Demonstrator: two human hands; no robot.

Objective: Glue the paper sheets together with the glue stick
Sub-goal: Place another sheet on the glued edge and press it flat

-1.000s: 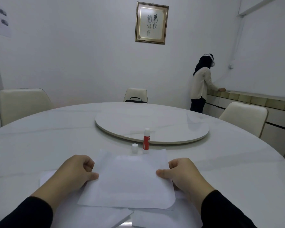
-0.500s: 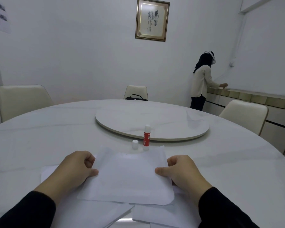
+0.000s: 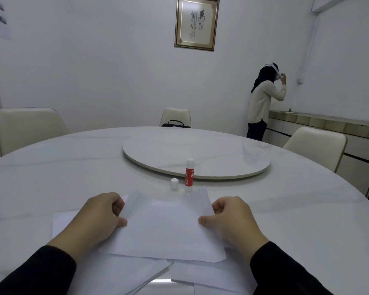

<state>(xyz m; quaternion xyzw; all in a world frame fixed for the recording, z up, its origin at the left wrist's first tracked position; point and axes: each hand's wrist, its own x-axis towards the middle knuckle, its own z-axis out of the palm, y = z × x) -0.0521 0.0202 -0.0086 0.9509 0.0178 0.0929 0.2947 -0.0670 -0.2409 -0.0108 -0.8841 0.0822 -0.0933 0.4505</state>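
Note:
A white paper sheet (image 3: 164, 228) is held just above the table in front of me. My left hand (image 3: 98, 218) pinches its left edge between thumb and curled fingers. My right hand (image 3: 230, 220) pinches its right edge the same way. More white sheets (image 3: 119, 273) lie flat on the table underneath, partly hidden by the held sheet and my arms. Beyond the sheet's far edge the red glue stick (image 3: 189, 174) stands upright, uncapped, with its white cap (image 3: 174, 184) standing just to its left.
The round white marble table (image 3: 296, 209) carries a raised turntable (image 3: 196, 155) at its centre, just behind the glue stick. Cream chairs stand around the table; one at the far side holds a black bag (image 3: 173, 123). A person (image 3: 264, 101) stands at a counter at the back right.
Both hands stay on the sheet's edges, and its far edge has lifted a little. The view has tilted slightly. The person at the back has raised an arm to their head.

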